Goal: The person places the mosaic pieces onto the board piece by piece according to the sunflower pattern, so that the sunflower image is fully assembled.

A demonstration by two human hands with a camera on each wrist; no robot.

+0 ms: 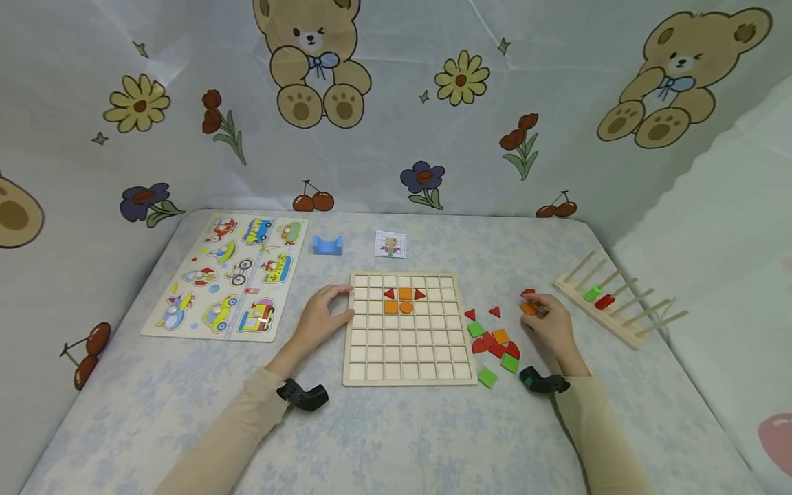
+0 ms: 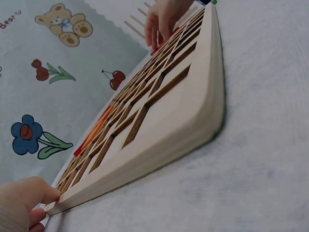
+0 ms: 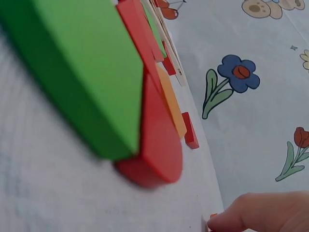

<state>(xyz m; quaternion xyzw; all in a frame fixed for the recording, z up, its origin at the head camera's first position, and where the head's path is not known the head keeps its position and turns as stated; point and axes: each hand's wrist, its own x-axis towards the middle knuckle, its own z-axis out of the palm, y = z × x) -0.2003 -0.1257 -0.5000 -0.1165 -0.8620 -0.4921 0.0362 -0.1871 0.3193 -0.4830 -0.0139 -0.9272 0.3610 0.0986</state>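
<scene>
My left hand point(image 1: 323, 315) touches the left rim of a wooden grid board point(image 1: 348, 350), its thumb and index finger apart along the edge. In the left wrist view, the thumb point(image 2: 44, 191) lies at the rim. Set in the board's upper cells are orange squares point(image 1: 405, 293), an orange round piece point(image 1: 405, 307) and red triangles point(image 1: 420, 294). Right of the board, my right hand point(image 1: 553, 330) pinches a small orange piece point(image 1: 528, 308), its shape partly hidden by the fingers. A red piece point(image 1: 528, 292) lies just beyond it.
Loose pieces lie beside the board, among them a green square point(image 1: 487, 377) and a red quarter-round piece point(image 3: 157, 152). A pegged wooden rack point(image 1: 603, 313) stands right, a picture puzzle point(image 1: 225, 278) left. Behind are a blue holder point(image 1: 327, 246) and a pattern card point(image 1: 390, 245).
</scene>
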